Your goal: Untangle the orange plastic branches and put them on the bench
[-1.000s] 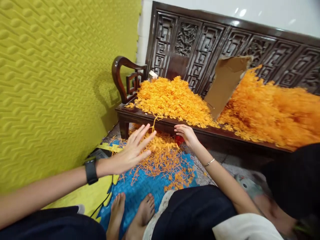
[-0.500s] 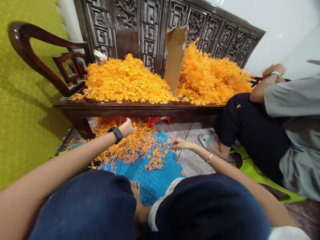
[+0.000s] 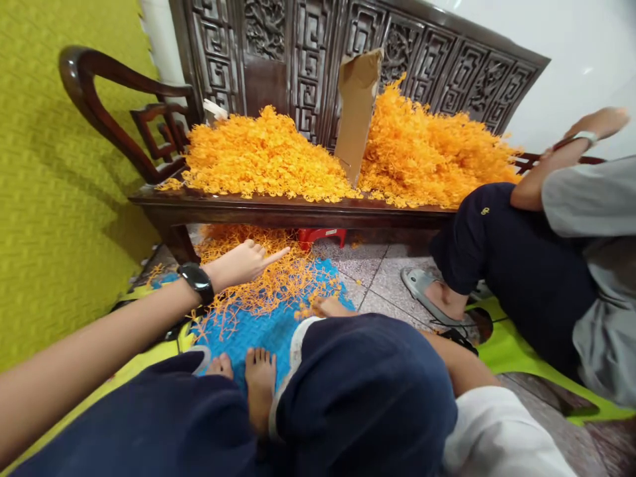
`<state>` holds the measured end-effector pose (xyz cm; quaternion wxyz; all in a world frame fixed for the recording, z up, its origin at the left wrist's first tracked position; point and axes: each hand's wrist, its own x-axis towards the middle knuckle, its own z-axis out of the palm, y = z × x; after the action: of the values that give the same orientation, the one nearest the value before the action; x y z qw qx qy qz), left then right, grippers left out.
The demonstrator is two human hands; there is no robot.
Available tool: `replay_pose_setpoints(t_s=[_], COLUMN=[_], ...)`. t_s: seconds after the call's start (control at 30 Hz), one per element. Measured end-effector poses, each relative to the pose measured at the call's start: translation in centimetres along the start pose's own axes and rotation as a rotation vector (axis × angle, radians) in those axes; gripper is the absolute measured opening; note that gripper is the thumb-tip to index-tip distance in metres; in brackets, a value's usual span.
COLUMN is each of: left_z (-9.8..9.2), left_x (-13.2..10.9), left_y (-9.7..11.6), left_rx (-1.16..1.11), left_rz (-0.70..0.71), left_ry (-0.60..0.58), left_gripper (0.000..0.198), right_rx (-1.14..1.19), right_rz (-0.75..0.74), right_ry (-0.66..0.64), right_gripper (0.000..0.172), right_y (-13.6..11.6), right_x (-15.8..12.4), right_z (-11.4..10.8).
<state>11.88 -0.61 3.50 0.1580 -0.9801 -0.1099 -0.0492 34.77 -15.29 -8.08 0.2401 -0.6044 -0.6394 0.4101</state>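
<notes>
- Left hand (image 3: 237,265): index finger straight, the others curled; cannot tell whether they grip anything. It hovers over tangled orange plastic strands (image 3: 285,281) on the blue foam mat (image 3: 271,331).
- Right hand (image 3: 332,306): partly behind the knee (image 3: 368,358), beside small orange pieces (image 3: 304,310); cannot tell its fingers' state.
- Two heaps of orange plastic (image 3: 263,156) lie on the wooden surface (image 3: 298,212), cardboard (image 3: 355,112) standing between them.

A red stool (image 3: 311,236) stands under the carved bench (image 3: 298,212), a lime-green stool (image 3: 511,351) farther right
</notes>
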Motion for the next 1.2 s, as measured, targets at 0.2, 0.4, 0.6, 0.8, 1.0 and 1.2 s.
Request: replay_pose_setpoints(t_s=[0.2,0.4,0.6,0.8,1.0,1.2], left_z=[-3.6,-6.1,-7.8,-8.4,-4.7,2.8], left_x=[-1.7,-1.9,-0.7,0.1,-1.1,-5.7], left_y=[0.1,-2.6,-4.3,-4.5,-3.0,2.1], left_rx=[0.191,0.381,0.313,0.184,-0.445,-0.557], left_rz=[0.061,-0.006,-0.155,-0.247,-0.176,-0.138], left_ry=[-0.03,0.153,0.149,0.179,-0.053,-0.297], left_gripper=[0.028,0.027,0.031,0.049,0.033,0.025], right_rx=[-0.155,-0.052,-0.002,-0.02,0.097,0.284], right_rz=[0.019,-0.149,-0.381,-0.452,-0.613,-0.626], right_ry=[0.188,0.369,0.552,0.464,0.554,0.621], right_gripper=[0.01,0.024,0.02,0.019,0.028,0.027], right_y=[-5.5,-13.7,-19.3,-23.8,-25.6,-24.6], right_x=[1.5,-0.7,-1.1,-0.3,0.4,-0.9], right_z=[-12.0,-19.4,-20.6,-20.1,-19.4,-19.3])
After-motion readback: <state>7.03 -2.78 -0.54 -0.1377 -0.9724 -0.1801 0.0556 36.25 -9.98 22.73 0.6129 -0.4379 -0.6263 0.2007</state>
